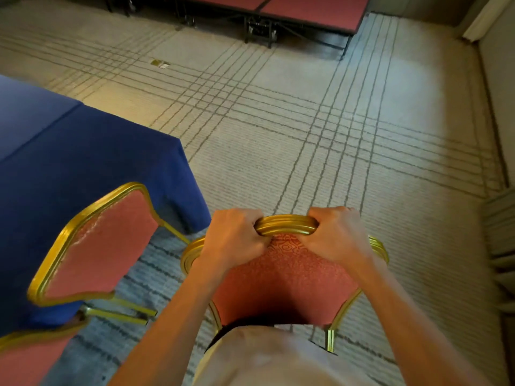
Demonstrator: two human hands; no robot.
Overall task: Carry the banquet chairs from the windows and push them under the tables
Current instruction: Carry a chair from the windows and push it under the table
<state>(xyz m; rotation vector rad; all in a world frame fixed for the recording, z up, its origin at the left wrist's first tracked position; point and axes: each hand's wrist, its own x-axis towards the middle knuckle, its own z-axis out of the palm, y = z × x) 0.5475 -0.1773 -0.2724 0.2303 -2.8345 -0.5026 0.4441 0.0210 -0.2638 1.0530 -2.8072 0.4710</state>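
Observation:
A banquet chair (284, 277) with a gold frame and a red patterned back stands right in front of me. My left hand (232, 239) and my right hand (335, 236) both grip the top rail of its backrest, side by side. Its seat is hidden behind the back and my body. The chair is just off the near right corner of a table (83, 157) draped in a blue cloth. A second chair (97, 246) of the same kind is pushed against that table at the left. The back of a third chair (30, 358) shows at the bottom left.
Beige carpet with dark crossing lines (320, 121) spreads ahead and to the right. A low red-topped stage platform (306, 12) on black legs stands at the far end. A small floor outlet plate (160, 63) lies in the carpet. A wall (498, 93) runs along the right.

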